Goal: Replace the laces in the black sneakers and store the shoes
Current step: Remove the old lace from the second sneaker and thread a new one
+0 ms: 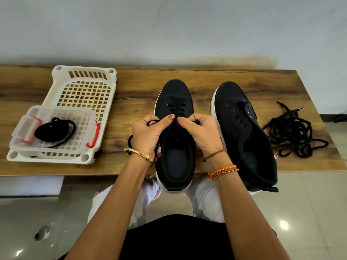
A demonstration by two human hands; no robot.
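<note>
Two black sneakers with white soles stand on the wooden table, toes away from me. The left sneaker (175, 94) has a black lace (177, 107) crossed through its front eyelets. My left hand (148, 132) and my right hand (202, 132) sit at either side of its opening, each pinching an end of that lace, thumbs nearly meeting over the tongue. A loop of the lace hangs out left of my left wrist. The right sneaker (242, 128) has bare eyelets and no lace. A tangle of loose black laces (293, 136) lies to its right.
A white perforated plastic basket (82, 91) lies at the table's left. On its near end sits a clear box with red clasps (54, 128) holding a coiled black lace (54, 130). The table's near edge runs just under the sneakers' heels; tiled floor below.
</note>
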